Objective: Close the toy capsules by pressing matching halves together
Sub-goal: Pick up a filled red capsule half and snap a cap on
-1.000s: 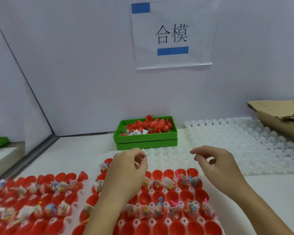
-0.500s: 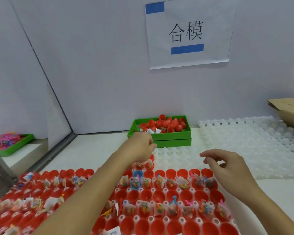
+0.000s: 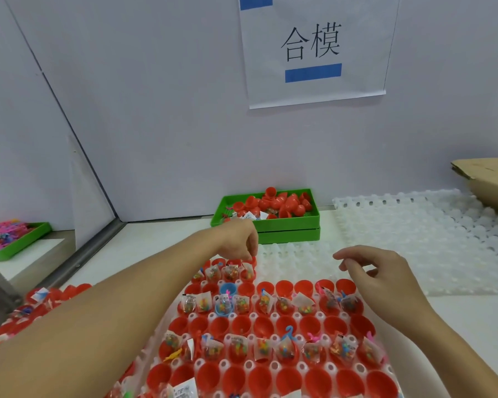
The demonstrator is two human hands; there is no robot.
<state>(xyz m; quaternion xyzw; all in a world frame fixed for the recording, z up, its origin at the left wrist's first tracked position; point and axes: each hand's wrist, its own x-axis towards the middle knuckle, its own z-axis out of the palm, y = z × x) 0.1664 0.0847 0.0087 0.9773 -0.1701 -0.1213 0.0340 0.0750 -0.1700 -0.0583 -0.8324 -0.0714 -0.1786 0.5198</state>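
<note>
A white tray [image 3: 273, 338] in front of me holds rows of red capsule halves [image 3: 285, 326]; several carry small bagged toys, and two are blue [image 3: 227, 289]. My left hand [image 3: 237, 239] reaches over the tray's far-left row with its fingers pointing down. Its fingertips pinch a red capsule half [image 3: 253, 259] there. My right hand [image 3: 377, 271] hovers over the far-right corner of the tray, fingers loosely curled and holding nothing. Loose red halves [image 3: 273, 202] are piled in a green tray [image 3: 288, 224] by the back wall.
Empty white capsule trays [image 3: 414, 231] cover the table to the right, below a cardboard box [image 3: 489, 179]. A second tray of filled red halves [image 3: 41, 300] lies at my left. A green tray of colourful toys [image 3: 6, 237] sits beyond the left partition.
My left hand moved forward from over the near rows to the far-left row and lowered its fingertips onto a red half. The view shifted left and down. The right hand barely moved.
</note>
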